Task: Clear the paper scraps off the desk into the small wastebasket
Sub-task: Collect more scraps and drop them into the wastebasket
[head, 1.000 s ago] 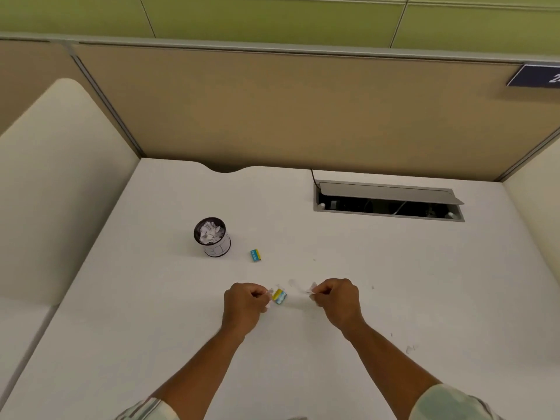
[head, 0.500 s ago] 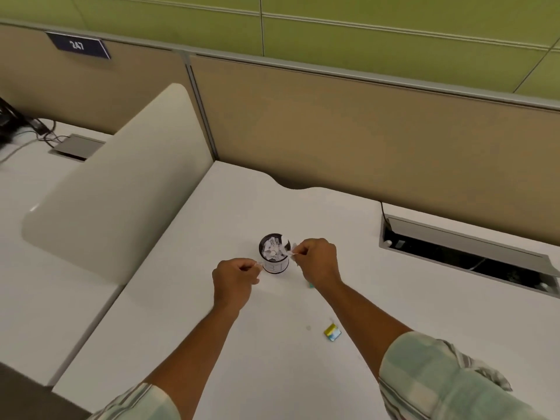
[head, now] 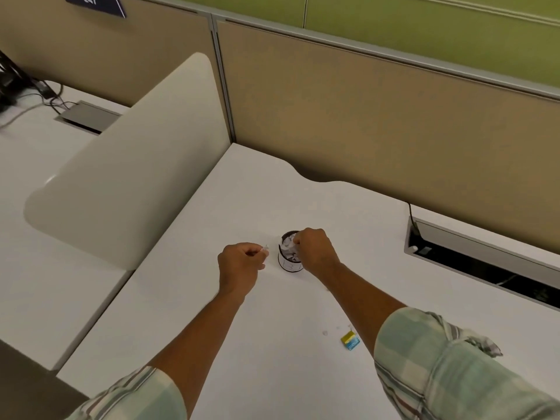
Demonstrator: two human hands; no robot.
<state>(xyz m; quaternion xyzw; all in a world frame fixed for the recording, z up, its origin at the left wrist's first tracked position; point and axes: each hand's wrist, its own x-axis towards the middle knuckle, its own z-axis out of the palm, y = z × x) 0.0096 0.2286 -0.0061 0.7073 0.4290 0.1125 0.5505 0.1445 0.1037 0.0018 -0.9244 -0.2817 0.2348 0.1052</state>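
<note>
So the small wastebasket sits on the white desk, roughly mid-tabletop and a bit toward the back edge, not far from the wavy cut-out along the partition. It's a little round cup-like thing, dark rim, white side, and it's already stuffed with crumpled white paper scraps.

The right hand is right over the basket's right rim, fingers curled in tight and pressed against the pile of scraps. Whether it's pinching a scrap or has let one go, I honestly can't tell, the fingers hide it.

The left hand hangs just beside the basket on its left, not touching it, closed into a loose fist with a tiny white scrap pinched at the fingertips.

Nearer the front edge, next to the right forearm, there's a yellow-and-blue piece of paper lying flat on the desk, plus a couple of tiny white bits close by on its left.

Over at the right back of the tabletop, the grey cable hatch is propped open. A rounded white divider panel stands along the left edge. Both sleeves are a pale plaid.
</note>
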